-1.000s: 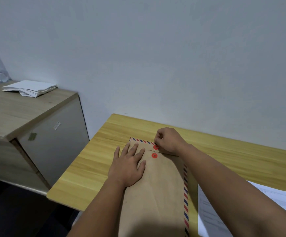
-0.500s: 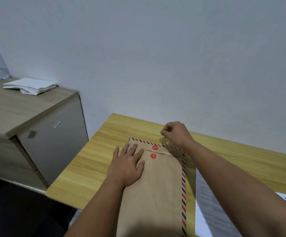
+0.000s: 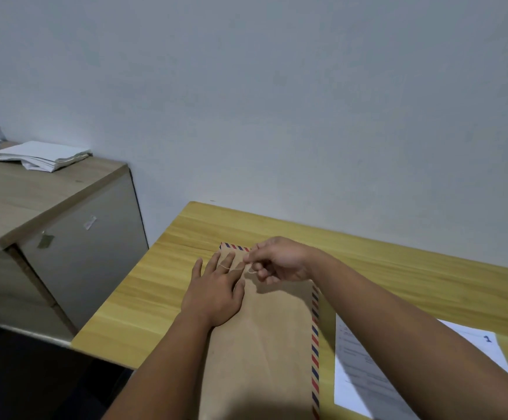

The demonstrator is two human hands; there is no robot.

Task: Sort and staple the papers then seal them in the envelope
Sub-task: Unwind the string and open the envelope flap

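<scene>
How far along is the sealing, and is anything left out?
Done: the envelope lies flat on the table under the left hand. In hand: the right hand pinches the closure string. Left: finishing the tie. One printed sheet lies outside, beside the envelope.

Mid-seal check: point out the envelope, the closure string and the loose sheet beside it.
envelope (image 3: pixel 265 344): head view, bare brown face.
closure string (image 3: pixel 237 269): head view, thin strand off the right hand's pinch.
loose sheet (image 3: pixel 353 368): head view, printed left part, right of the envelope.
</scene>
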